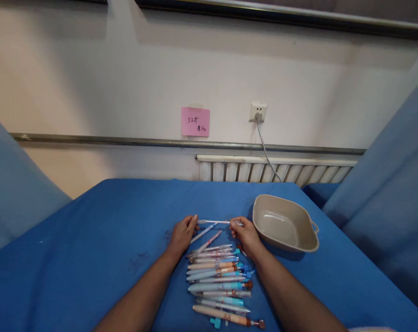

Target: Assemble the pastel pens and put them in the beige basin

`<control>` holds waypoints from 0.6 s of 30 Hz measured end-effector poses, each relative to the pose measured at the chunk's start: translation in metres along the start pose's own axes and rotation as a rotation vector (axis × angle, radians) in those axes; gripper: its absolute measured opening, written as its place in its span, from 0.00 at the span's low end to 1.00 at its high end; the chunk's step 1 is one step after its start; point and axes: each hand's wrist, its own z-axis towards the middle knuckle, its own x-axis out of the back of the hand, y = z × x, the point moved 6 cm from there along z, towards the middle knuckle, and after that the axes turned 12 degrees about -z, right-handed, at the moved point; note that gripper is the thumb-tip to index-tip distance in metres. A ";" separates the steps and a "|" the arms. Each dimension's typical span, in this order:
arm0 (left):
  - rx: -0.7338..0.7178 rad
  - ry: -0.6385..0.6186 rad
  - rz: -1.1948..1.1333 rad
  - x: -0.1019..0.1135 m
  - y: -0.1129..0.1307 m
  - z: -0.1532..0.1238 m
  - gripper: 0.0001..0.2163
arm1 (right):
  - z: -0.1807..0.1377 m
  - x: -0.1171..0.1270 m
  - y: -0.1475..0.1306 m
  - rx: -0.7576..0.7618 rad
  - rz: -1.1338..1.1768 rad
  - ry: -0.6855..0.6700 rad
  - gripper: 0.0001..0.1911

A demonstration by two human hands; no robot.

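My left hand and my right hand each pinch one end of a thin white pen, held level just above the blue table. Both hands are closed on it. Between my forearms lies a row of several pens in white, tan and light blue, side by side on the cloth. Two more pens lie slanted just under the held one.
A beige, empty basin with a handle sits to the right of my right hand. Behind the table are a white radiator, a wall socket with a plugged cable and a pink sticky note. Blue fabric rises on both sides.
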 end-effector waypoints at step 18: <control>0.074 0.005 -0.266 -0.004 -0.014 0.006 0.17 | 0.005 0.000 0.004 0.047 0.017 0.071 0.23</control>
